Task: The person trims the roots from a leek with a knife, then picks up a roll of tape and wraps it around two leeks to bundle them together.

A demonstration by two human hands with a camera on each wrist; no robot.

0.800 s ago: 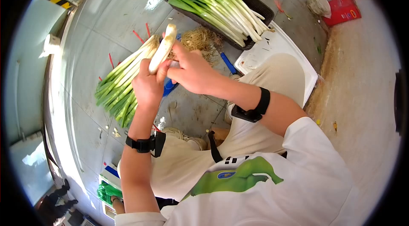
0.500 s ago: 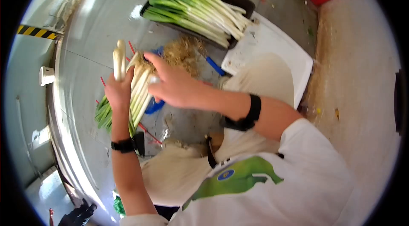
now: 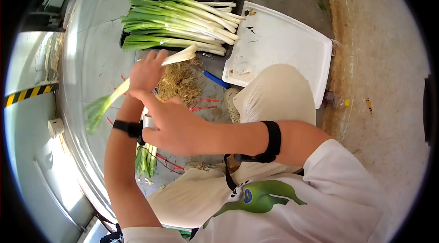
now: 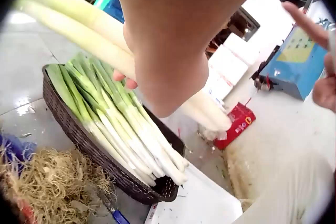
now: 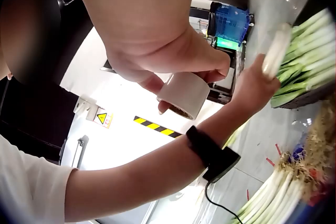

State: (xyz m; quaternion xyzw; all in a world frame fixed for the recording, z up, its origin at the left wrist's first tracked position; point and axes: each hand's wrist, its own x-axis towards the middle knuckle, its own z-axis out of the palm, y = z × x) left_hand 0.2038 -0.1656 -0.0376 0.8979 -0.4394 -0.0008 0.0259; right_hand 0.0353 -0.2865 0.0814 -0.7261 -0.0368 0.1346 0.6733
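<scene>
My left hand (image 3: 148, 71) grips a pair of long green onions (image 4: 73, 22), their white ends lying over the near edge of the basket in the head view. Behind it, my right hand (image 3: 178, 126) crosses over the left forearm and holds a roll of white tape (image 5: 185, 95); its index finger points out straight. A dark woven basket (image 4: 68, 124) holds a heap of green onions (image 3: 183, 21). On the floor below lies a second bunch of green onions (image 5: 268, 195), roots still on, partly hidden by my arms in the head view.
Trimmed roots (image 3: 180, 83) are piled on the floor beside a blue-handled tool (image 3: 216, 79). A white tray (image 3: 279, 44) lies right of the basket, against my knee. Red ties (image 3: 203, 104) are scattered nearby. A red box (image 4: 236, 125) stands by the wall.
My left hand has carried the green onions away from the floor bunch to the basket's near edge, turning them sideways. The right hand, once beside them, is now back over my left forearm.
</scene>
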